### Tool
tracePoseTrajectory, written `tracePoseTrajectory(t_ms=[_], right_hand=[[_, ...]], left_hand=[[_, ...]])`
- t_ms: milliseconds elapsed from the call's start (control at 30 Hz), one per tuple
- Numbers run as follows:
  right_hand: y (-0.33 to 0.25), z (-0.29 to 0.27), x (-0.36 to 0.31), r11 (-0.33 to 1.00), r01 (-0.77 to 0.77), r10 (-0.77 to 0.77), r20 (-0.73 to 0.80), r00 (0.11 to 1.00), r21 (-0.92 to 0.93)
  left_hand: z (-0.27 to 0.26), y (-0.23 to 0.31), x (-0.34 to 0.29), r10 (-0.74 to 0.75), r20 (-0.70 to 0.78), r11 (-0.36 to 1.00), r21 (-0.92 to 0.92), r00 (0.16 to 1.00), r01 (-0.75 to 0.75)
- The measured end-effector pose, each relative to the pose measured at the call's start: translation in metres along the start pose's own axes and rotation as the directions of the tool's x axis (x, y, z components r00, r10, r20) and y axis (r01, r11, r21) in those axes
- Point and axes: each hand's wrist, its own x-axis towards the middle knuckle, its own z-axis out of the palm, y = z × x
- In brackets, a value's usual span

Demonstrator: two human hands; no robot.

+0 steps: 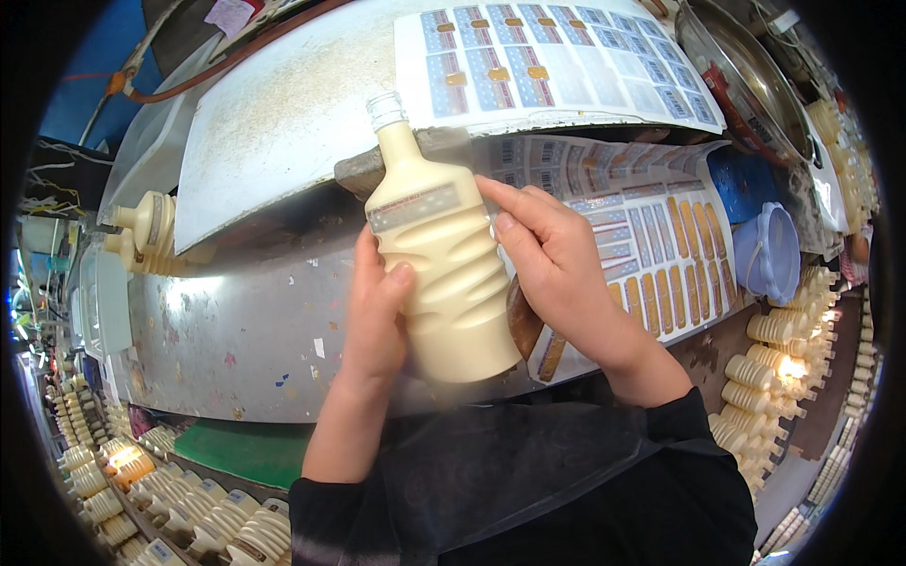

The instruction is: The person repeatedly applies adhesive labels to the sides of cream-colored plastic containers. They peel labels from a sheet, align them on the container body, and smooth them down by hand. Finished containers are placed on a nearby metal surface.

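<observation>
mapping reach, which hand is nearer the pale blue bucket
Right. The right hand, at the right side of the bottle, has the pale blue bucket off to its right; the left hand, on the bottle's left side, is farther away.

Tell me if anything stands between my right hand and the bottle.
Nothing visible does: the right hand has its index fingertip at the right edge of the bottle, near the label. The left hand holds the other side.

Left hand (371,325) partly hidden behind the cream bottle (448,283), lowest left-side bottles (257,541) cut off below.
</observation>
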Motion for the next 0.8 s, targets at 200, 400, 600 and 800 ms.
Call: tracePoseTrajectory(t_ms=[200, 400, 600, 800], right_hand=[[-0.004, 0.001, -0.002, 0.996, -0.085, 0.085, 0.002, 0.996, 0.037], [0.004, 0.001, 0.009, 0.826, -0.381, 0.339, 0.176, 0.924, 0.416], [0.003, 0.002, 0.027, 0.909, -0.275, 0.243, 0.138, 0.96, 0.312], [-0.007, 0.009, 0.037, 0.955, -0.253, 0.237, 0.115, 0.965, 0.157]], left_hand=[[0.003, 0.002, 0.0, -0.059, -0.047, 0.998, -0.033, 0.997, 0.058], [0.01, 0.01, -0.005, 0.062, -0.168, 0.968, 0.251, 0.984, -0.018], [0.011, 0.017, -0.003, 0.128, -0.187, 0.884, 0.467, 0.974, -0.027], [0.005, 0.019, -0.002, 0.222, -0.158, 0.781, 0.62, 0.962, -0.079]])
